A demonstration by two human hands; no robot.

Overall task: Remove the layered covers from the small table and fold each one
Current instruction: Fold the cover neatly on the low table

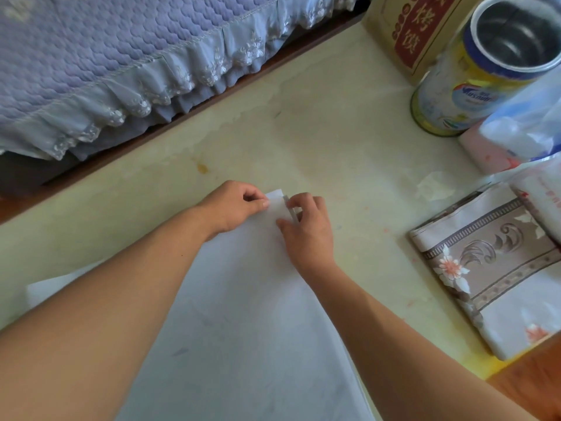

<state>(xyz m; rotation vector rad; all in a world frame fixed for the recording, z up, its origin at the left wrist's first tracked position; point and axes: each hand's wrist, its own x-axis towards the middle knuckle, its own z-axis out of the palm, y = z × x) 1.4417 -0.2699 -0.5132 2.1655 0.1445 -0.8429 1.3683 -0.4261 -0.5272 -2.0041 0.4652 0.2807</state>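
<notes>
Pinching far corner of white sheet [243,323], left hand [233,208] curled, thumb and fingers nipping edge; right hand [306,226] likewise curled on same corner, layers seemingly being matched. Sheet lies flat on table [334,132], running toward viewer. Step, by judgement: mid-fold of one cover; next needs corners aligned, crease pressed. Floral cover [498,268] already folded, right side. Tin [473,71] reads partly "Ausnutri"; box [406,28] bears Chinese characters, not legible with confidence.
</notes>
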